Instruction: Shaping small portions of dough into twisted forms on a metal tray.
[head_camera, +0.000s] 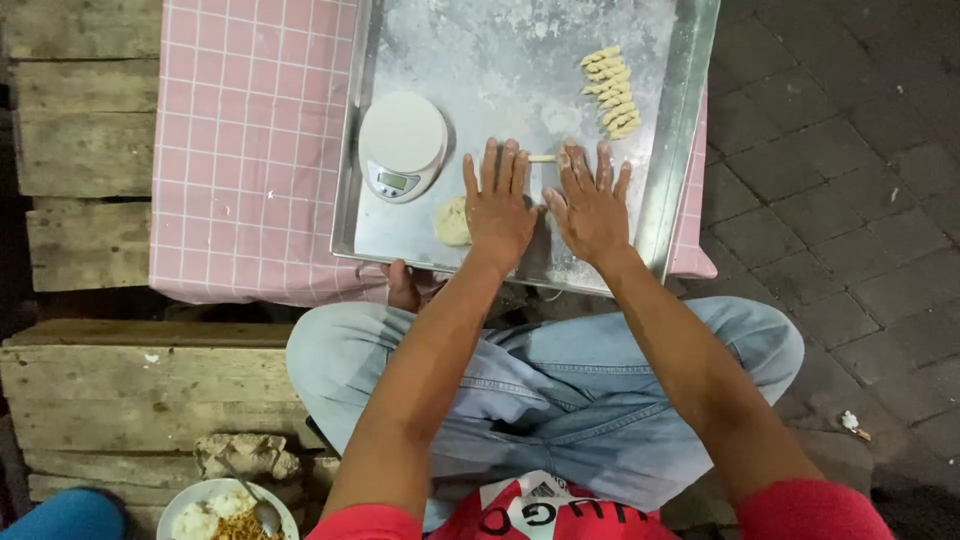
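One head-worn camera is looking steeply down from above the seated person's chest, facing forward over crossed legs toward the tray (690, 110) on the worktop (250, 150). It is sitting close, at arm's length, taking in both forearms, the left hand (500, 210) and right hand (590, 212). The paved floor (840, 200) is filling the right edge, wooden planks (85, 120) the left.
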